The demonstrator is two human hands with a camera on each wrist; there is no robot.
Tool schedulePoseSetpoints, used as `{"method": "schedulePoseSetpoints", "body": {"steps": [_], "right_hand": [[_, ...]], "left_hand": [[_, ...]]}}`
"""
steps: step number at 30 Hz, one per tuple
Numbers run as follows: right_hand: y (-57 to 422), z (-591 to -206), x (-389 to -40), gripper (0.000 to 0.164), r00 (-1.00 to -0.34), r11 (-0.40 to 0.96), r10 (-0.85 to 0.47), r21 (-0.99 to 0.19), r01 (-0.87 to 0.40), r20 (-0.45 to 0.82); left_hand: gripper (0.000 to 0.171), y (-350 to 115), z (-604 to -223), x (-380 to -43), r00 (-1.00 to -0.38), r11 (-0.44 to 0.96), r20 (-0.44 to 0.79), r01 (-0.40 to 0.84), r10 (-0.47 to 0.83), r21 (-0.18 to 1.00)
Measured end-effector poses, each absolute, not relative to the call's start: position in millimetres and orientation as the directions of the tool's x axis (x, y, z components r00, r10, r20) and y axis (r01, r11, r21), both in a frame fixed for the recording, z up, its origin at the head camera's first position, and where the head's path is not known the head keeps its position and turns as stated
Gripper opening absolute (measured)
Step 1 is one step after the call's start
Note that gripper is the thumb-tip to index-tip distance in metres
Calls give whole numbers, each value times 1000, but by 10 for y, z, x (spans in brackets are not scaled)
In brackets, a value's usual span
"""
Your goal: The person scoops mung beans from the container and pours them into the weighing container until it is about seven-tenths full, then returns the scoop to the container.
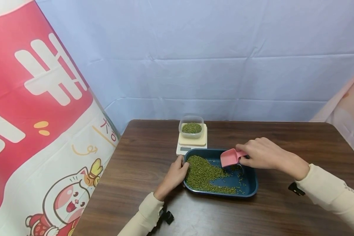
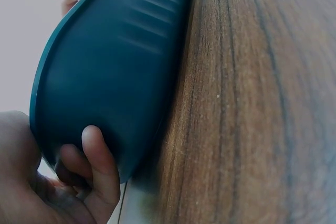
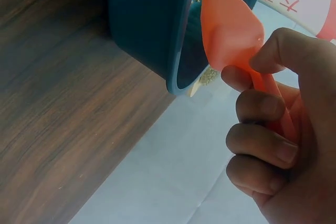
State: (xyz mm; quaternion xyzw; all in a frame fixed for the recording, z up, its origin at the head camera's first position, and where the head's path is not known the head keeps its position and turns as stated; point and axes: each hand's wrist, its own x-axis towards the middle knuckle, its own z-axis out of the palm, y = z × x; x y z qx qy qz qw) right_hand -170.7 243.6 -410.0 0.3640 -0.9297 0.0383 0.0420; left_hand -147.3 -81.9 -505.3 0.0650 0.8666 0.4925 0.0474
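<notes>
A dark blue tray (image 1: 221,194) holds a heap of green mung beans (image 1: 202,173), thickest on its left side. My left hand (image 1: 176,172) grips the tray's left end; in the left wrist view its curled fingers (image 2: 100,166) press the outer wall. Over the tray's right half, my right hand (image 1: 261,153) holds a pink scoop (image 1: 229,158) by its handle. I see no beans in the scoop's bowl. In the right wrist view the fingers wrap the scoop's handle (image 3: 270,90), with the thumb near the bowl.
Behind the tray stands a kitchen scale (image 1: 192,141) with a clear plastic container (image 1: 191,118) of mung beans on it. All rest on a brown wooden table (image 1: 141,154). A pale cloth (image 1: 194,75) hangs behind, and a printed banner (image 1: 59,147) at left.
</notes>
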Motion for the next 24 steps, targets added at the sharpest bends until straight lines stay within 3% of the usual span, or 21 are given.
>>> {"method": "schedulePoseSetpoints", "body": {"steps": [24], "right_hand": [[2373,-4334,-1716,13,-723,718,-687,-85,-691,78]], "left_hand": [[16,-810,-5047,-1463,-987,487,-27,53,156,872]]}}
